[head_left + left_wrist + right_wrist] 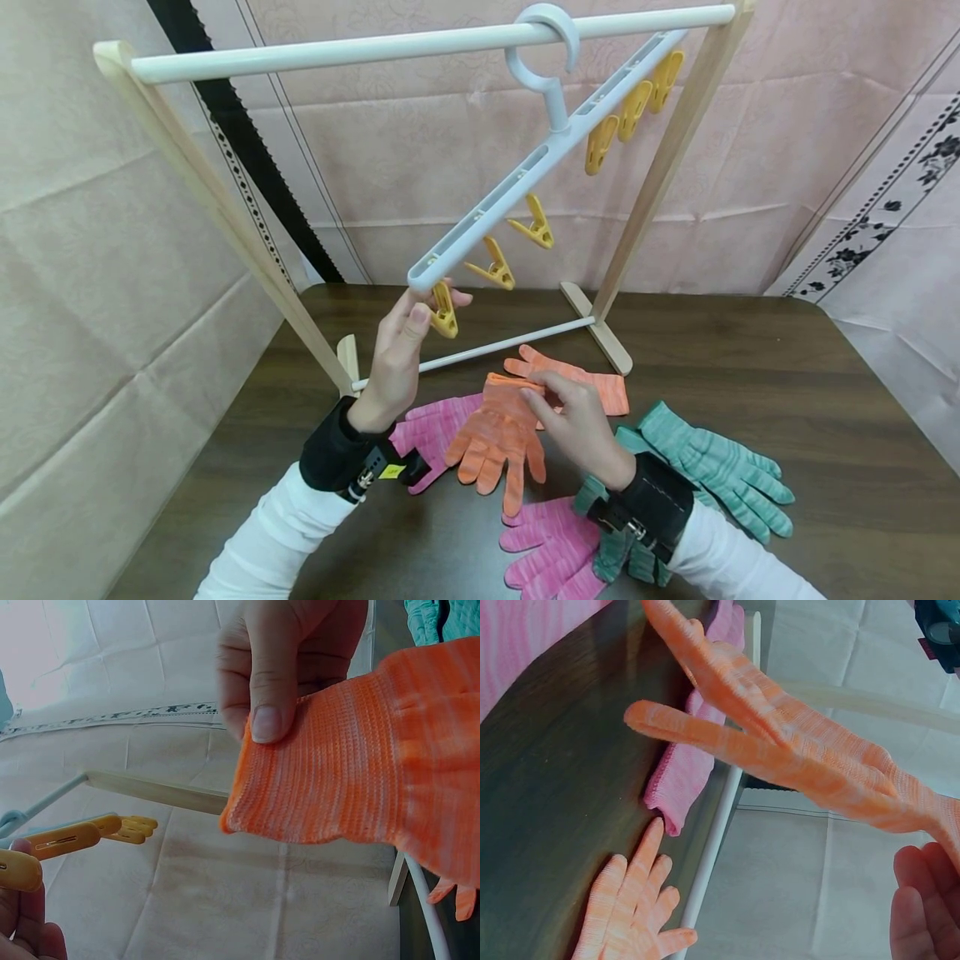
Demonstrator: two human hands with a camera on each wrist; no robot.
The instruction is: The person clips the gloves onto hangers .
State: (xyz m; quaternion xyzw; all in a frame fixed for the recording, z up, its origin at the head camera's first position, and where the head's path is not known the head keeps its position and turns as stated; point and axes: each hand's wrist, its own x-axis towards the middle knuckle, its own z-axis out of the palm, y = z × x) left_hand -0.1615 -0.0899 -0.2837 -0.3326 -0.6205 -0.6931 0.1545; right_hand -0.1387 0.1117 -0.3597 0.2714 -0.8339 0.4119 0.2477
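My left hand (396,358) pinches a yellow clothespin (445,312) at the near end of the light blue hanger (517,187). In the left wrist view, that clothespin (19,870) sits between the fingertips at lower left. My right hand (581,421) grips an orange knit glove (497,425) by its cuff, thumb on the near side. The glove hangs with its fingers down, above the table and below the clothespin. Its ribbed cuff (322,765) shows large in the left wrist view. A second orange glove (603,390) lies on the table behind the right hand.
The hanger hooks on the white top bar (322,57) of a wooden-legged rack. Several more yellow clothespins (635,110) hang along it. On the dark table (750,342) lie pink gloves (551,546) and green gloves (720,467), some beneath the right forearm. A lower white bar (510,343) crosses behind.
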